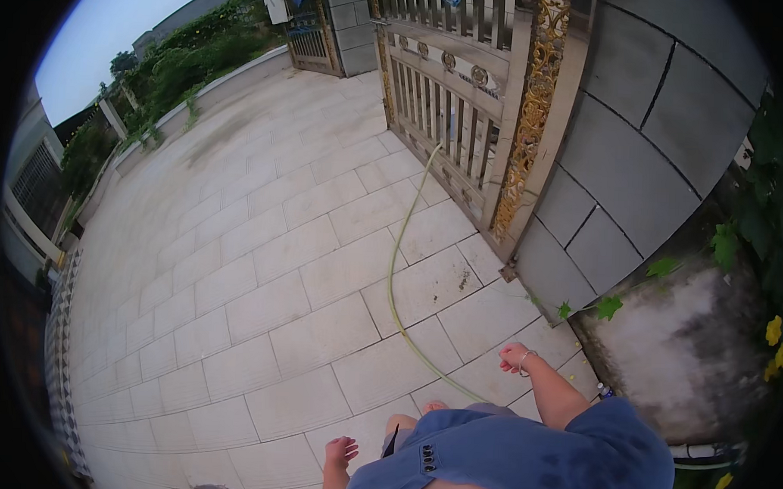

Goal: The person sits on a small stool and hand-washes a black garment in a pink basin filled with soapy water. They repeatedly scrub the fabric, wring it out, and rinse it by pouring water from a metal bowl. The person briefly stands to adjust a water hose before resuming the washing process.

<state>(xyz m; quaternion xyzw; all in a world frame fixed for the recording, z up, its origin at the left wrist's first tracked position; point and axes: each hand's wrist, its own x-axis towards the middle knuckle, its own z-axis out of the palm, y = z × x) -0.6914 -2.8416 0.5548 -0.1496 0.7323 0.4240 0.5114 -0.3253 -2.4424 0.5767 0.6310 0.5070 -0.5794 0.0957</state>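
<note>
My left hand (342, 451) hangs low beside the hem of a blue shirt (507, 449), its fingers bent, slightly apart and empty. Farther right, my right hand (514, 359) is held out over the paving with the fingers curled in; I see nothing in it. A bracelet (527, 364) circles that wrist. Between the two hands, a light green hose (391, 283) runs along the pale paving tiles (324, 326) in a long curve. One end of it passes under or through the metal gate (448, 98); the near part disappears behind my body.
Gilded scrollwork (532, 113) edges the gate, which adjoins a grey block wall (642, 117). A small bottle (604, 390) lies by the paving edge at right, near vines with yellow flowers (774, 330). A low wall (242, 68) with shrubs behind it borders the far left.
</note>
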